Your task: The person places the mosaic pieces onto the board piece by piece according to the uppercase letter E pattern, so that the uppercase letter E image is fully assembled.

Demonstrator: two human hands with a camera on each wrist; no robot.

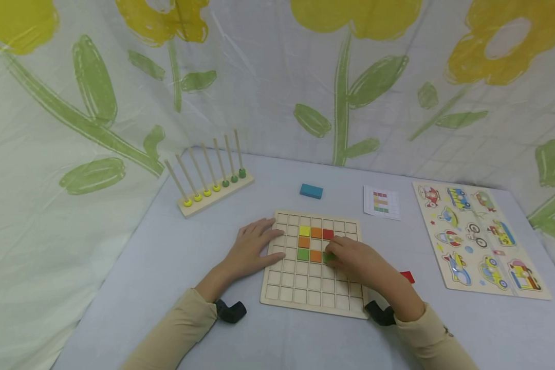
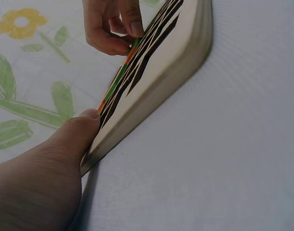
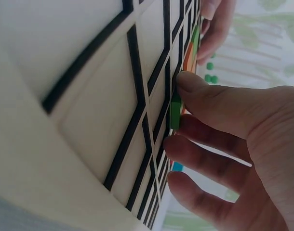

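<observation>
Far left of both hands, a wooden peg rack stands on the table, with yellow and green beads seated at the bases of its pegs. The left hand lies flat, fingers straight and slightly spread, their tips pressing on the left edge of the wooden grid board; in the left wrist view the thumb meets the board's rim. Beyond these fingertips, in the board's upper cells, sit a yellow tile, orange tiles, a red tile and a green tile. A blue block lies on the table past the board. The right hand rests on the board, its thumb and fingers narrowed round a second green piece at a cell right of the lower orange tile; whether this piece is fully seated cannot be told. Behind the right wrist lies a red piece. Farther right are a pattern card and a vehicle puzzle board.
</observation>
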